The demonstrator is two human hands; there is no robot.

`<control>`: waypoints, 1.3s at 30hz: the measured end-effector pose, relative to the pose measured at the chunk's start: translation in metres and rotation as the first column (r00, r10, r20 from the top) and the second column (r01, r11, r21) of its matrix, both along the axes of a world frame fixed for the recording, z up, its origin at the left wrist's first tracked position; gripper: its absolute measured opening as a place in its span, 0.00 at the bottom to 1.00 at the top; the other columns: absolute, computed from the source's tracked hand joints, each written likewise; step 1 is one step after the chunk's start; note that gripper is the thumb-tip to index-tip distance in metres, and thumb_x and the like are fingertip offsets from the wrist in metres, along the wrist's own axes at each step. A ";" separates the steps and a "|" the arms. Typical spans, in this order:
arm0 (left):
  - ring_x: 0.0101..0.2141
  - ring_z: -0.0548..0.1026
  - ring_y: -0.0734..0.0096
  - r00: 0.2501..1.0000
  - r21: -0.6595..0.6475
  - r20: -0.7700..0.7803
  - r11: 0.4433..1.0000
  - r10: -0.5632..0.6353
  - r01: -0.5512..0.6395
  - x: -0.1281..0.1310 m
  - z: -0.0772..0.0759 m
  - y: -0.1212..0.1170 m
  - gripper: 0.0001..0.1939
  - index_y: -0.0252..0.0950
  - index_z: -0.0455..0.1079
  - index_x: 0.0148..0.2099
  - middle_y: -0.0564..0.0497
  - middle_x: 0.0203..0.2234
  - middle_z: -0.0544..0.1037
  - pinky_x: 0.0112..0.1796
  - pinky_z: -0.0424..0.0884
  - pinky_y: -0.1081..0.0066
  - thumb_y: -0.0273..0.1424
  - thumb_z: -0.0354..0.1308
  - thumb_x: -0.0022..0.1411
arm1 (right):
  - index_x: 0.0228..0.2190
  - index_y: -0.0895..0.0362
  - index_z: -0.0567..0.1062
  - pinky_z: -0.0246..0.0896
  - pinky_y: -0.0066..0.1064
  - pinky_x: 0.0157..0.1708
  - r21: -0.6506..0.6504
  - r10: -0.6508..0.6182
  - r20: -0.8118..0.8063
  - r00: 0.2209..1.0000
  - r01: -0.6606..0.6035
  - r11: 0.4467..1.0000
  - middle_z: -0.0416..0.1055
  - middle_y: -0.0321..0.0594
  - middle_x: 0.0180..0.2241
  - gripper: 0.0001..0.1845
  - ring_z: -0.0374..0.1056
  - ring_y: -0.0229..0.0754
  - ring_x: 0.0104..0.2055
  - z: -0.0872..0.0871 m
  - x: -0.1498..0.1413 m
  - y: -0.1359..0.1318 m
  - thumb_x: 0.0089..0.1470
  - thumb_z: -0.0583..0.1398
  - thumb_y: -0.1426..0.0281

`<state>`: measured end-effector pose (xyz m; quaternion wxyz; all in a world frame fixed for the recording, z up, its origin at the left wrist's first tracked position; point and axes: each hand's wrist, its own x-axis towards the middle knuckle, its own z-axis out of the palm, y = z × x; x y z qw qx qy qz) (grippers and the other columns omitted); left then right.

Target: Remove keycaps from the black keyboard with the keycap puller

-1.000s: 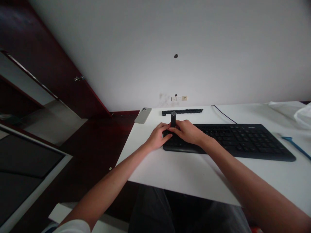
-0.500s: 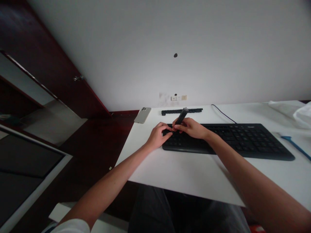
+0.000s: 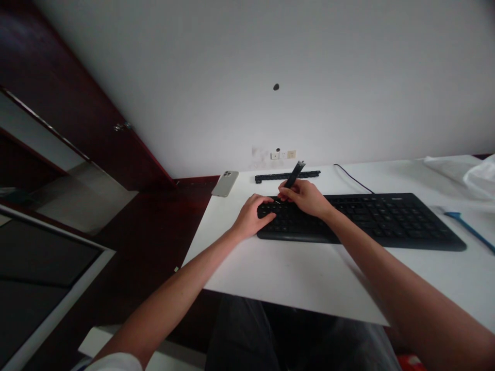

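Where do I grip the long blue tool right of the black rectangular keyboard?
Likely the middle of the slim handle, pinched from above and the right, away from the black keyboard: the blue tool lies on the white table along the keyboard's right edge, its wider head at the far end.

Dim, grey, diffuse light; corners darken.
Floor (image 3: 154,232) sinks to near-black; desk (image 3: 263,268) carries a soft shadow; keyboard (image 3: 390,220) legends are indistinct; outer edges show wide-angle stretch.
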<state>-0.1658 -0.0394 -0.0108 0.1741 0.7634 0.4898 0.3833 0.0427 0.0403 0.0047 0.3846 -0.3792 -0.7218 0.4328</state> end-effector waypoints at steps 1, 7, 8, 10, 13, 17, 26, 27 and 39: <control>0.49 0.74 0.61 1.000 0.013 -0.011 1.000 0.004 -0.004 0.001 0.000 0.000 0.16 0.40 0.73 0.52 0.47 0.46 0.74 0.53 0.71 0.59 0.27 0.66 0.61 | 0.37 0.56 0.77 0.73 0.38 0.37 0.000 -0.008 0.003 1.000 0.008 1.000 0.81 0.45 0.33 0.12 0.78 0.48 0.35 0.001 0.000 0.000 0.60 0.62 0.60; 0.49 0.73 0.62 1.000 0.043 -0.018 0.999 0.003 -0.002 0.001 0.002 0.000 0.13 0.40 0.73 0.52 0.46 0.46 0.75 0.52 0.71 0.62 0.30 0.64 0.65 | 0.37 0.56 0.77 0.73 0.35 0.35 0.026 -0.009 -0.043 0.999 0.010 1.000 0.81 0.44 0.33 0.13 0.78 0.46 0.35 0.000 -0.003 -0.002 0.60 0.62 0.59; 0.49 0.73 0.62 1.000 0.049 -0.013 0.999 0.009 -0.009 -0.003 0.004 0.001 0.12 0.40 0.74 0.52 0.46 0.46 0.75 0.50 0.71 0.63 0.32 0.63 0.66 | 0.38 0.56 0.77 0.73 0.35 0.35 0.029 -0.009 -0.066 0.998 0.011 1.000 0.81 0.44 0.33 0.13 0.78 0.46 0.35 -0.001 -0.003 -0.001 0.60 0.62 0.58; 0.49 0.74 0.64 0.999 0.067 -0.004 0.997 0.045 -0.045 -0.014 0.009 0.006 0.10 0.39 0.75 0.50 0.46 0.46 0.76 0.46 0.71 0.66 0.34 0.59 0.69 | 0.39 0.56 0.76 0.73 0.35 0.35 0.023 -0.023 -0.120 0.992 0.026 0.999 0.81 0.45 0.34 0.15 0.78 0.45 0.35 -0.005 -0.001 0.002 0.60 0.62 0.56; 0.41 0.75 0.67 0.994 0.037 -0.008 0.993 0.111 -0.110 -0.038 0.020 0.013 0.09 0.38 0.77 0.43 0.48 0.40 0.79 0.40 0.69 0.69 0.35 0.56 0.70 | 0.39 0.57 0.75 0.72 0.36 0.34 -0.032 -0.076 -0.193 0.978 0.071 0.997 0.81 0.46 0.34 0.19 0.78 0.45 0.34 -0.011 0.003 0.009 0.59 0.63 0.54; 0.35 0.75 0.69 0.997 -0.146 -0.048 0.987 0.056 -0.063 -0.063 0.029 0.005 0.10 0.36 0.78 0.42 0.49 0.37 0.81 0.37 0.68 0.69 0.37 0.60 0.67 | 0.38 0.58 0.75 0.71 0.34 0.34 -0.149 -0.125 -0.282 0.951 0.085 0.985 0.81 0.46 0.34 0.23 0.77 0.44 0.35 -0.015 0.009 0.015 0.54 0.66 0.50; 0.36 0.75 0.70 0.991 -0.319 -0.117 0.947 -0.066 0.025 -0.062 0.018 -0.063 0.07 0.41 0.81 0.43 0.49 0.40 0.79 0.34 0.68 0.72 0.34 0.66 0.62 | 0.36 0.57 0.77 0.72 0.32 0.35 -0.271 -0.183 -0.385 0.905 0.079 0.959 0.82 0.45 0.34 0.24 0.77 0.42 0.34 -0.016 0.008 0.019 0.50 0.70 0.50; 0.35 0.75 0.71 0.990 -0.305 -0.133 0.952 -0.041 -0.002 -0.061 0.017 -0.064 0.07 0.41 0.81 0.42 0.49 0.39 0.79 0.34 0.69 0.72 0.34 0.65 0.63 | 0.36 0.57 0.77 0.72 0.32 0.34 -0.273 -0.184 -0.392 0.902 0.077 0.959 0.82 0.45 0.34 0.24 0.77 0.42 0.34 -0.016 0.008 0.019 0.50 0.70 0.50; 0.38 0.78 0.67 0.965 -0.111 -0.221 0.980 0.138 -0.166 -0.054 0.007 -0.039 0.15 0.40 0.81 0.46 0.49 0.39 0.79 0.42 0.72 0.68 0.36 0.53 0.73 | 0.37 0.58 0.77 0.74 0.32 0.35 -0.266 -0.186 -0.360 0.914 0.091 0.960 0.81 0.45 0.34 0.20 0.77 0.42 0.34 -0.018 0.008 0.020 0.54 0.69 0.54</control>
